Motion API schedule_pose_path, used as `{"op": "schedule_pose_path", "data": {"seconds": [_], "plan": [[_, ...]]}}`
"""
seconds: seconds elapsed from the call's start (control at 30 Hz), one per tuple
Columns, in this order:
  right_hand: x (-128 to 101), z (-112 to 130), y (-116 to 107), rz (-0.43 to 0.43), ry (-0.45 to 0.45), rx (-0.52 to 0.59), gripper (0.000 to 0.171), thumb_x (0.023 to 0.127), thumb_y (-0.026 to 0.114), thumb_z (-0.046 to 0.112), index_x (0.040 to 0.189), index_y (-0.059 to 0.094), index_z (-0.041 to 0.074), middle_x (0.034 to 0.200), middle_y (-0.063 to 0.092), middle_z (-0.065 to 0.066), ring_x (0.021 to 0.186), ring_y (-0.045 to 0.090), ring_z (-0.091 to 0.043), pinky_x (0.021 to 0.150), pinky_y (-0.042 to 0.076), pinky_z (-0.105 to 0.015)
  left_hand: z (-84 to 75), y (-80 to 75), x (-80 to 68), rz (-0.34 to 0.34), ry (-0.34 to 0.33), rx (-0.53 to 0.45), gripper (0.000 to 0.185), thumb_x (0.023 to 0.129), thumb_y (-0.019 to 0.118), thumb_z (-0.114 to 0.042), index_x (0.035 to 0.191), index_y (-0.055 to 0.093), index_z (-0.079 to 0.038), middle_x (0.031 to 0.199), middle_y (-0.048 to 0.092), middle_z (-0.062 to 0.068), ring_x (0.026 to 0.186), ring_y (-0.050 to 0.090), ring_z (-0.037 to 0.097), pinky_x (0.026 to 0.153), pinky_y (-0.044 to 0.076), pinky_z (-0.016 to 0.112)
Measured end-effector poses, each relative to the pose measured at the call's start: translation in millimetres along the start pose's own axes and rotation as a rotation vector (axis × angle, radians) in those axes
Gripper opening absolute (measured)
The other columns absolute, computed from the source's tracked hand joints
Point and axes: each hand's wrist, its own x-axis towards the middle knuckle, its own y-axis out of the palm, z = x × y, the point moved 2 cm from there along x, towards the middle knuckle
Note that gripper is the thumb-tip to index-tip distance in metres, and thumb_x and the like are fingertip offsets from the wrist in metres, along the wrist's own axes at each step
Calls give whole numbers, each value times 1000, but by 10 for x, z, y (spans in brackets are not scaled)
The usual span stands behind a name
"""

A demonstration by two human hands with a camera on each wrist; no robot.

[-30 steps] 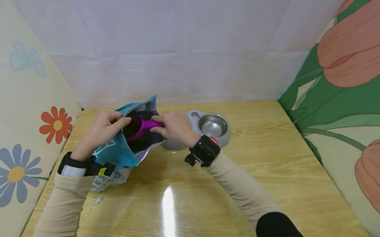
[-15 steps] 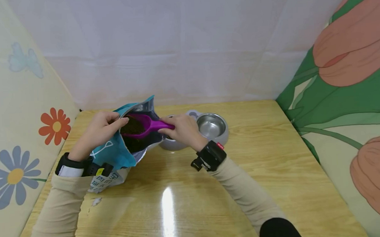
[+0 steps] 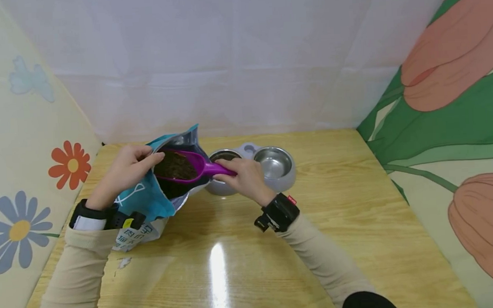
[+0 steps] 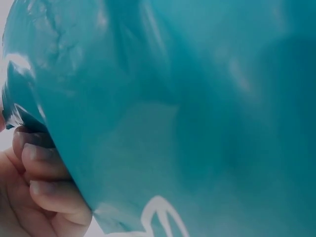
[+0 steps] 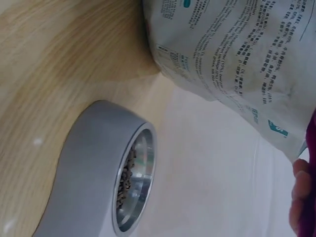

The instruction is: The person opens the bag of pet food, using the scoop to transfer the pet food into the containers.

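Currently our left hand [image 3: 127, 172] pinches the kibble bag [image 3: 148, 203] open while our right hand [image 3: 244, 176] grips the loaded purple scoop [image 3: 186, 166], left bowl [image 3: 223, 156] barely filled.

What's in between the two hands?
In the head view, the purple scoop, full of brown kibble, spans the gap between left hand and right hand, over the open bag.

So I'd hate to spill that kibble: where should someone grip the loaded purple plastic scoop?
By its narrow handle end, from the bowl side, as the right hand does. The purple plastic scoop lies near level with brown kibble filling its wide cup, which sits over the teal food bag.
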Motion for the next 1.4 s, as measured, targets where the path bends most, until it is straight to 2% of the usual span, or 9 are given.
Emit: {"op": "schedule_pose_path", "data": {"seconds": [0.57, 0.77, 0.97, 1.0, 1.1, 1.2, 1.23, 1.4], "plan": [[-144, -46, -2, -114, -44, 37, 37, 66, 79, 27, 97, 71, 8, 70, 66, -6, 53, 56, -14, 46, 37, -24, 53, 1, 12, 3, -3, 17, 39, 90, 53, -7, 53, 38, -6, 52, 27, -2, 44, 29, 11, 43, 23, 27], [-186, -61, -49, -103, -36, 34, 37, 68, 77, 29, 98, 70, 7, 72, 67, -6, 54, 57, -13, 47, 38, -23, 77, 4, 10, 4, -6, 16, 39, 90, 52, -5, 54, 39, -5, 52, 28, -2, 44, 29, 11, 43, 23, 27], [-194, -55, -123, -100, -53, 61, 37, 69, 77, 27, 98, 70, 5, 71, 66, -8, 54, 57, -15, 47, 39, -24, 53, -19, -4, -5, -2, 9, 40, 91, 53, -12, 54, 38, -7, 51, 28, -2, 43, 30, 13, 42, 24, 28], [-196, -59, -133, -106, -54, 62, 38, 72, 74, 33, 98, 70, 5, 71, 66, -8, 53, 56, -15, 47, 39, -24, 50, -21, -3, -7, -1, 8, 40, 91, 54, -13, 54, 38, -7, 51, 28, -2, 42, 30, 13, 42, 24, 28], [-197, -78, -162, -109, -61, 75, 40, 72, 73, 34, 98, 70, 5, 72, 66, -9, 54, 57, -15, 47, 40, -24, 48, -23, -2, -11, 3, 12, 41, 91, 54, -14, 54, 38, -7, 50, 28, -2, 42, 30, 14, 42, 24, 28], [-200, -99, -195, -107, -66, 93, 39, 72, 73, 33, 98, 70, 4, 76, 68, -11, 59, 61, -18, 51, 44, -26, 49, -15, -1, -8, 3, 13, 41, 91, 54, -14, 54, 38, -7, 50, 27, -2, 42, 29, 13, 43, 24, 28], [-202, -106, -210, -104, -67, 99, 38, 68, 76, 26, 98, 69, 3, 79, 68, -11, 60, 62, -19, 53, 45, -27, 49, -14, -2, -8, 5, 14, 41, 91, 54, -14, 54, 37, -7, 50, 27, -2, 42, 29, 13, 43, 24, 28], [-223, -138, -314, -136, -80, 60, 37, 69, 76, 28, 97, 70, 4, 80, 68, -11, 62, 64, -19, 53, 46, -29, 50, -6, -3, -5, 4, 11, 39, 91, 54, -13, 55, 39, -7, 51, 28, -2, 43, 30, 13, 43, 23, 28]]}}
